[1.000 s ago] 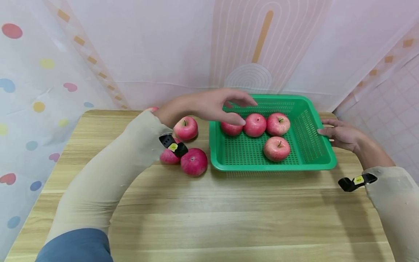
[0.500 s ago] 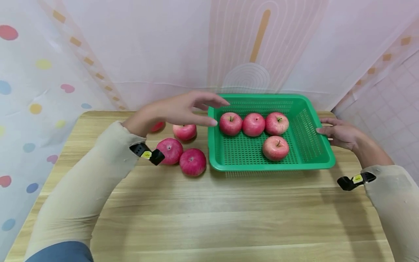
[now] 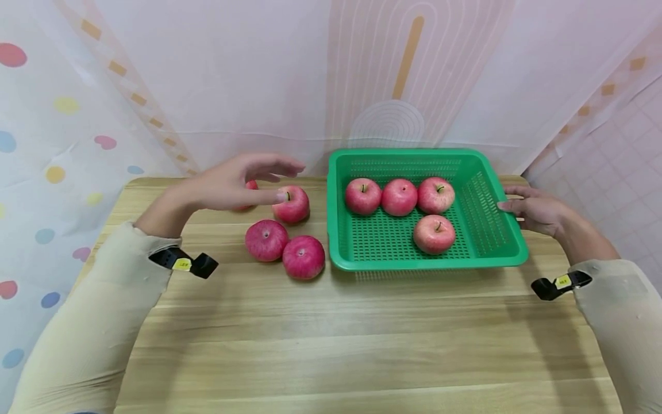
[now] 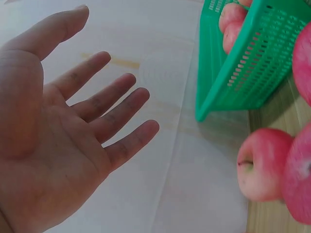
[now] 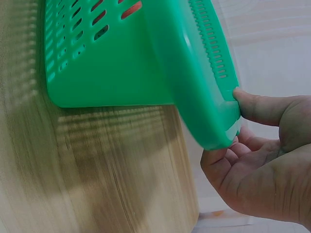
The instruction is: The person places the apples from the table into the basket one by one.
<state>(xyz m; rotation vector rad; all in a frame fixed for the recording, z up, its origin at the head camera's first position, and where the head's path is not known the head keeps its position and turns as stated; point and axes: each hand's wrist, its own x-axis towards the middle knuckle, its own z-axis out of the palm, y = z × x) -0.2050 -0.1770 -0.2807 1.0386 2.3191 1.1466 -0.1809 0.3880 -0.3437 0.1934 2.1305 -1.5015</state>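
A green plastic basket [image 3: 476, 262] stands at the back right of the table, with several red apples in it, one of them a paler apple [image 3: 434, 234] near its front. My right hand [image 3: 540, 211] pinches the basket's right rim, thumb on top and fingers curled beneath, as the right wrist view shows. My left hand [image 3: 240, 181] hangs over the loose apples with nothing in it; the left wrist view shows its palm [image 4: 63, 141] bare and its fingers spread. Its thumb overlaps an apple [image 3: 293, 208] left of the basket. Another apple [image 3: 250, 194] is partly hidden behind this hand.
Two darker red apples, a left one [image 3: 266, 240] and a right one [image 3: 303, 257], lie close together in front of the others. The wooden table [image 3: 331, 345] ends at a patterned cloth backdrop [image 3: 248, 75]. A black strap camera [image 3: 183, 261] sits on each wrist.
My left hand has moved left from over the basket to above the loose apples, uncovering the leftmost apple in the basket. My right hand stays on the rim.
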